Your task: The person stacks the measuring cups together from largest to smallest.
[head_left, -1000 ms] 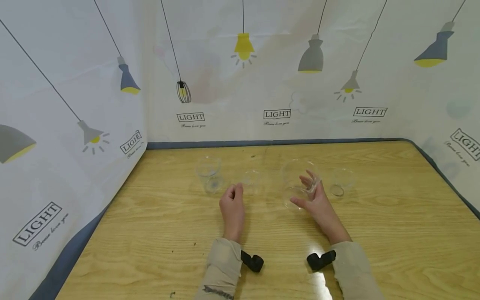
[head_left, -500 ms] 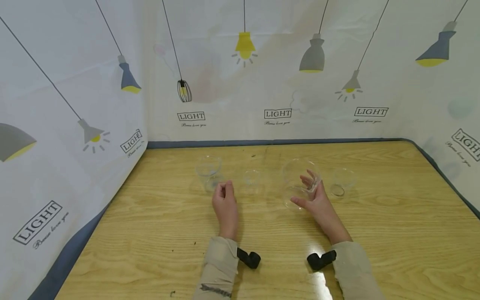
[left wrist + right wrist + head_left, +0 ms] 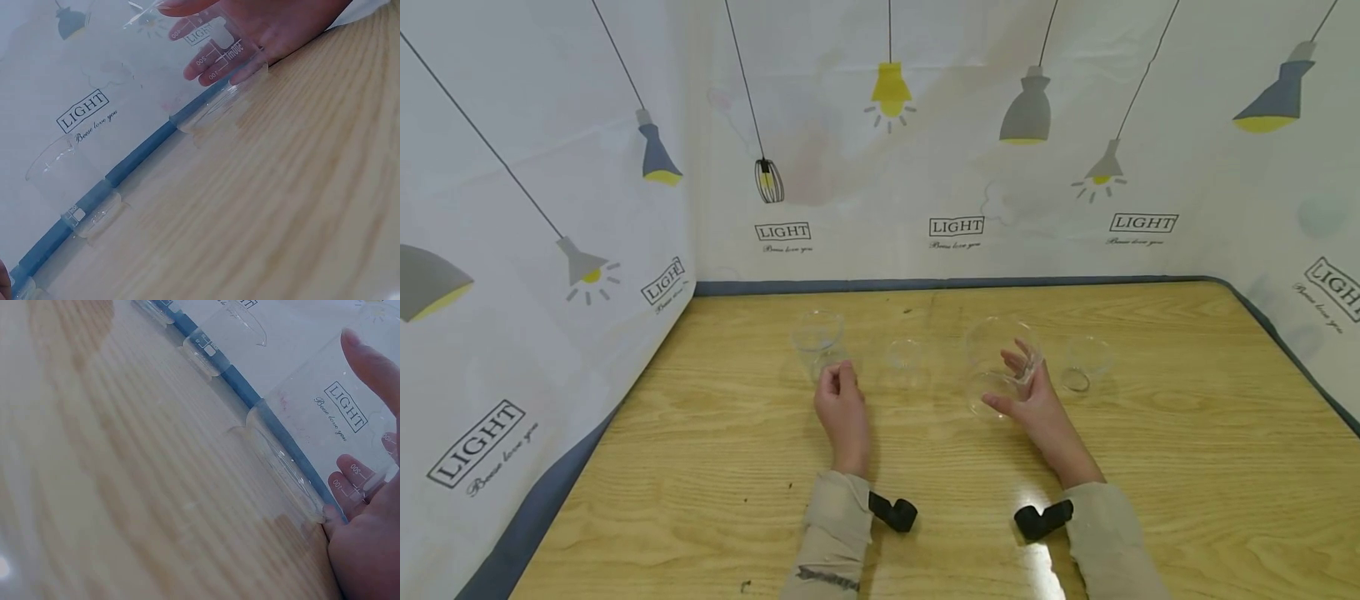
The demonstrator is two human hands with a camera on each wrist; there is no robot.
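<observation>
My right hand (image 3: 1037,408) grips a large clear glass beaker (image 3: 977,350) standing on the table, thumb on the near side and fingers round the far right wall. White graduation marks and 500 ml show on this beaker (image 3: 234,53) in the left wrist view. My left hand (image 3: 842,412) has curled fingers with nothing visible inside them; its fingertips overlap the base of the beaker (image 3: 818,329) at the left. Between the hands stands a small glass beaker (image 3: 904,354). Only a bit of left finger (image 3: 4,284) shows at the left wrist view's edge.
Another clear beaker (image 3: 1088,354) stands to the right of my right hand. The wooden table (image 3: 940,500) meets a white backdrop (image 3: 865,183) printed with lamps, with a blue strip (image 3: 850,286) along the bottom. Black wrist mounts (image 3: 898,512) jut inward from the sleeves.
My left hand has moved left, from beside the small middle beaker to the front of the left beaker. My right hand and the large beaker have stayed in place.
</observation>
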